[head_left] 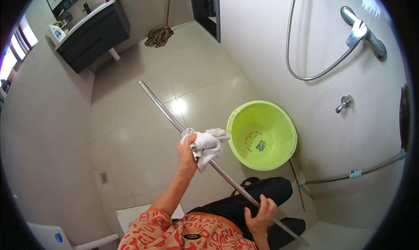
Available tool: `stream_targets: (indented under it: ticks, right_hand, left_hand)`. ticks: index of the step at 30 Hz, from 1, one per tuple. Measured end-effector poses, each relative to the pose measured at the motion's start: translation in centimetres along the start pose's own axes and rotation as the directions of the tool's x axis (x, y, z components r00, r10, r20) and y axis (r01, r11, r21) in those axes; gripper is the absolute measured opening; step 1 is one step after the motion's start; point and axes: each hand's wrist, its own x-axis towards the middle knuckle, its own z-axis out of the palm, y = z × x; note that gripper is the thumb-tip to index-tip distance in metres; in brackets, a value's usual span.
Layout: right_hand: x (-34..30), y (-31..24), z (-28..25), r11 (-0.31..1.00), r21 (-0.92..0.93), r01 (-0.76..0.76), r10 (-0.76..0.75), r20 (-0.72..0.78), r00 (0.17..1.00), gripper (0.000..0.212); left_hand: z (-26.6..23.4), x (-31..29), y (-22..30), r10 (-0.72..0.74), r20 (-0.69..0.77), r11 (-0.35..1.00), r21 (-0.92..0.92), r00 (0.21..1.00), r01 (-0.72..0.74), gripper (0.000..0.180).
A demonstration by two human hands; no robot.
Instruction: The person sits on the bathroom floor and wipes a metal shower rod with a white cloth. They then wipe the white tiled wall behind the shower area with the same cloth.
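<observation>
A long shiny metal pole [159, 102] slants across the view, from the floor area at upper left down to the lower right over my dark trousers. Around its middle part a crumpled white cloth [209, 146] is wrapped, and my left hand [187, 156] is closed on it, pressing it to the pole. Lower down, my right hand [262, 215] holds the pole near its lower end, thumb on one side and fingers on the other. The palm of the right hand is partly hidden.
A lime-green basin [286, 138] stands on the tiled floor [131, 149] to the right. Beyond it, a shower hose [305, 78] and a wall tap [345, 103] are on the wall. A mop [159, 37] leans at the back, near a dark vanity cabinet [94, 36].
</observation>
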Motion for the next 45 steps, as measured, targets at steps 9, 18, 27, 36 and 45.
stream_targets:
  ticks: [9, 18, 27, 36, 45]
  right_hand:
    - [-4.9, 9.5, -1.1, 0.993, -0.051, -0.105, 0.109, 0.089, 0.990, 0.032]
    - [0.7, 5.9, -2.0, 0.991, -0.132, 0.023, -0.023, 0.006, 1.000, 0.029]
    - [6.5, 2.7, -1.4, 0.990, -0.110, 0.091, -0.101, -0.092, 0.991, 0.027]
    - [8.2, 4.8, -1.0, 0.977, 0.140, 0.161, -0.135, -0.179, 0.975, 0.044]
    - [11.2, 1.1, -13.0, 0.896, 0.355, 0.268, -0.195, -0.229, 0.954, 0.057]
  left_hand:
    - [-1.1, 2.9, 1.8, 0.012, 0.080, 0.995, -0.099, 0.997, -0.004, 0.021]
    - [0.4, 0.6, -2.0, -0.090, 0.169, 0.984, -0.140, 0.981, 0.114, 0.024]
    - [5.6, -6.5, -5.5, -0.192, 0.267, 0.959, -0.152, 0.945, 0.238, 0.030]
    - [8.6, -10.5, -9.4, -0.328, 0.431, 0.931, -0.001, 0.841, 0.364, 0.028]
    - [10.2, -13.1, -12.6, -0.315, 0.528, 0.949, 0.176, 0.789, 0.261, 0.035]
